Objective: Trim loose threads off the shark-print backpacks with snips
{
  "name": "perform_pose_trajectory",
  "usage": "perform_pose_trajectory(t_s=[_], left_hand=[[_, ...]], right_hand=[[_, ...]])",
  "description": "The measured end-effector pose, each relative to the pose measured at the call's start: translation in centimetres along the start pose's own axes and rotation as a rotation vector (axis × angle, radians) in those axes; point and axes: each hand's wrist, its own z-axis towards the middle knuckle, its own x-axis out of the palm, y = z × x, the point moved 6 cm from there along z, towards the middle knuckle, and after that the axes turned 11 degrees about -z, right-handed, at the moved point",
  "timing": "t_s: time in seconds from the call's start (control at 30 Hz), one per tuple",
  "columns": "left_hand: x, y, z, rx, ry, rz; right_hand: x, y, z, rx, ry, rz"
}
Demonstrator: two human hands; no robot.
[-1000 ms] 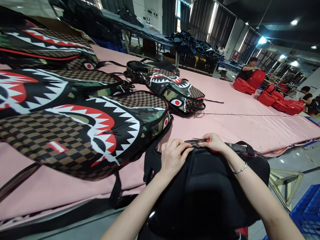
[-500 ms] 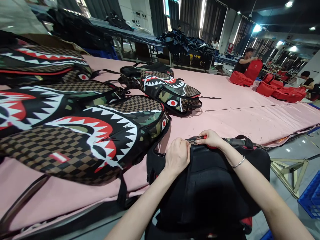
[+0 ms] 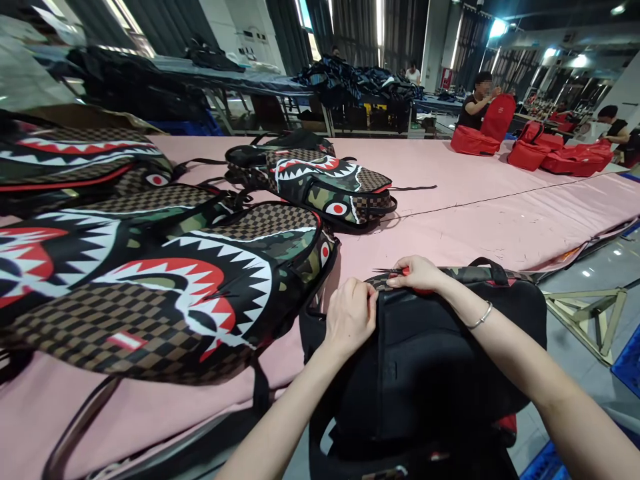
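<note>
A black backpack [image 3: 430, 360] lies back side up at the near edge of the pink-covered table [image 3: 450, 233], its camouflage side facing away. My left hand [image 3: 351, 313] is closed at the upper left of the pack, fingers pinched on its edge. Just right of it, my right hand [image 3: 417, 275] is closed around small red-handled scissors [image 3: 395, 271], whose dark tips point left over the pack's edge. What lies between the left fingertips is too small to make out.
Shark-mouth backpacks [image 3: 200, 287] lie on the left, and another [image 3: 330, 183] rests farther back. Red bags [image 3: 560, 152] stand at the far right near a person [image 3: 475, 103]. A metal stand [image 3: 593, 313] and a blue crate [image 3: 627, 363] are on the floor at right.
The camera view has shifted a little, so the far table and people appear higher and farther left. Both hands stay at the pack's edge, the left slightly farther from the right.
</note>
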Motion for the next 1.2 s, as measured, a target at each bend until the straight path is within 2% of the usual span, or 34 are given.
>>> perform_pose_trajectory(t_s=[0.07, 0.17, 0.3, 0.4, 0.53, 0.7, 1.07, 1.2], left_hand=[[0.0, 0.4, 0.1, -0.023, 0.007, -0.047], [0.1, 1.3, 0.3, -0.077, 0.023, -0.138], [0.4, 1.9, 0.4, -0.090, 0.052, -0.177], [0.4, 2.1, 0.4, -0.106, 0.058, -0.189], [0.6, 2.2, 0.5, -0.117, 0.064, -0.201], [0.7, 2.3, 0.6, -0.117, 0.069, -0.208], [0.9, 2.5, 0.5, -0.136, 0.065, -0.184], [0.9, 2.6, 0.7, -0.187, 0.048, -0.257]], right_hand=[[-0.4, 0.0, -0.3, 0.015, -0.065, -0.007], [-1.1, 0.1, -1.0, -0.012, -0.234, 0.036], [-1.4, 0.6, -2.8, -0.201, -0.477, -0.019], [-0.7, 1.2, -4.4, -0.347, -0.570, -0.198], [0.0, 1.4, -5.1, -0.405, -0.564, -0.341], [0.2, 1.4, -4.7, -0.447, -0.525, -0.383], [0.1, 2.2, -4.3, -0.586, -0.540, -0.497], [0.3, 1.6, -4.1, -0.559, -0.553, -0.423]])
